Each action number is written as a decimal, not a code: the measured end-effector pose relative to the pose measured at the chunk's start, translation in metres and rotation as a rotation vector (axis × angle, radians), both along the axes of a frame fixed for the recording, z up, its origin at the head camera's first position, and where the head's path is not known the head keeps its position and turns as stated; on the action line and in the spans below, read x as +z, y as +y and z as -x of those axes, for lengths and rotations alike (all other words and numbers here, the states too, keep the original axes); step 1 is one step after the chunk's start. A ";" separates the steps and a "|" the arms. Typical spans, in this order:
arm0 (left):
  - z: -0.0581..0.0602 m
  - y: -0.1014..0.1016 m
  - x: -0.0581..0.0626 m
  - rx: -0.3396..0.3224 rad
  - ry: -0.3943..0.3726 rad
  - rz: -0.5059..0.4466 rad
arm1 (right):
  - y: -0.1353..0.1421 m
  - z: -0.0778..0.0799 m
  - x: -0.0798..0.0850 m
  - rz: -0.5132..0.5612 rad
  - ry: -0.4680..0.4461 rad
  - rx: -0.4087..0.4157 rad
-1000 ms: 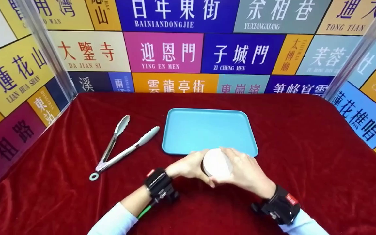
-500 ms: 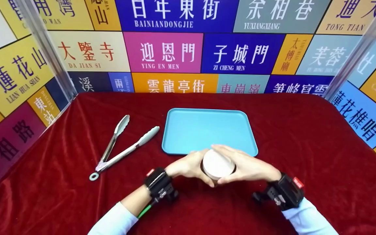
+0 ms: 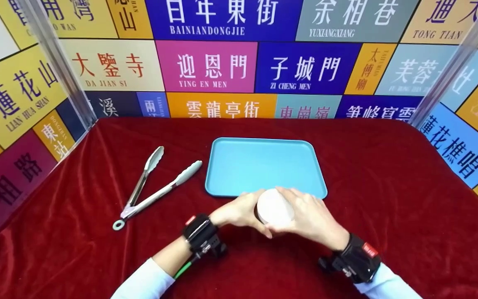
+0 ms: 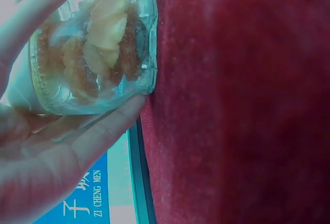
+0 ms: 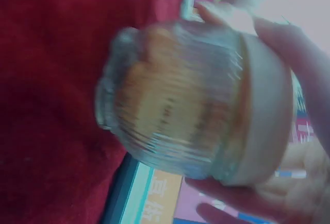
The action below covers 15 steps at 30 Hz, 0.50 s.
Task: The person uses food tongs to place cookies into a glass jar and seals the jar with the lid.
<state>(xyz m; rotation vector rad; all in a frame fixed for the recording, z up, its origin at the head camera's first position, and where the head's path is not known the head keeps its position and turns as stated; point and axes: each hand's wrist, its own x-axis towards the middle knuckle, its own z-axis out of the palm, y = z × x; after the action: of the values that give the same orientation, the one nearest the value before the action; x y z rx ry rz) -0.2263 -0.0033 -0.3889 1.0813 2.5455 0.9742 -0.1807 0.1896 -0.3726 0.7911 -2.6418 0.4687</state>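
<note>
A clear glass jar point(image 4: 98, 49) with yellowish-brown pieces inside is between my two hands, its white lid point(image 3: 274, 207) facing up. My left hand point(image 3: 240, 211) grips the glass body from the left side, fingers curled along it in the left wrist view. On the right, my right hand point(image 3: 317, 219) grips the lid, its thumb on the near side and its fingers on the far side. The jar's base is at or close to the red cloth; contact cannot be told. In the head view the hands hide the glass body.
A light blue tray point(image 3: 264, 166) lies just beyond the hands. Opened metal tongs with pale tips point(image 3: 158, 195) lie to the left. Red cloth point(image 3: 388, 174) covers the table, with sign-covered panels point(image 3: 206, 66) behind and at both sides.
My right hand swung its wrist outward and forward half a second ago, then turned back to about its earlier pose on the lid. The left hand and jar stay in nearly the same place.
</note>
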 end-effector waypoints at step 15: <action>0.001 0.000 0.001 -0.031 -0.014 -0.009 | 0.016 0.016 0.010 0.137 -0.440 0.243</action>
<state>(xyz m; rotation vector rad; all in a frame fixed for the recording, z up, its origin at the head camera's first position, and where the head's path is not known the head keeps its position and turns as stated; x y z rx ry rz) -0.2271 -0.0032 -0.3883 1.1088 2.5084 0.9828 -0.1966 0.2057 -0.3630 1.0738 -2.8707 0.9774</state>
